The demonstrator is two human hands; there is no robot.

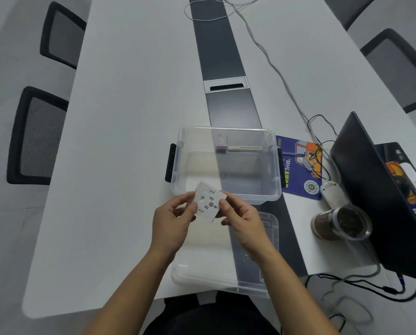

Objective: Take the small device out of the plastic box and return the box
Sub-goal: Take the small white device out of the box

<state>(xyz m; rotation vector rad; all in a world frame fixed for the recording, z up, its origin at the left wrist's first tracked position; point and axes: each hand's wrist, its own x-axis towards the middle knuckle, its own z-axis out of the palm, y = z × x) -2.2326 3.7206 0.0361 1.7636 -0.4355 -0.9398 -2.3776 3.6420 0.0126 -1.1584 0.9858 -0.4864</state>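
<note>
Small device (pixel 208 201), white and square, sits in our two hands above the near part of the table, just in front of the plastic box and clear of it; its face with dark slots and a round grey spot is turned up towards us, tilted on one corner. Going from the biggest thing down, we see the long white table (pixel 129 117) with a dark strip (pixel 228 97) running along its middle; black mesh chairs (pixel 36 136) stand along its left edge; a dark open laptop (pixel 371 189) stands at the right with cables trailing beside it. We have the clear plastic box (pixel 226 163) open in the middle of the table, black latches on both ends, with a small pale block and a thin yellowish stick lying at its far wall; its clear lid (pixel 250 276) lies flat at the table's near edge, under our forearms. A blue printed pad (pixel 296 170) lies just right of the box; a round jar (pixel 342 223) with dark contents lies near it. Our left hand (pixel 170 226) pinches the device's left edge between thumb and fingers, the other fingers curled; our right hand (pixel 240 221) grips the right edge, thumb on top.
</note>
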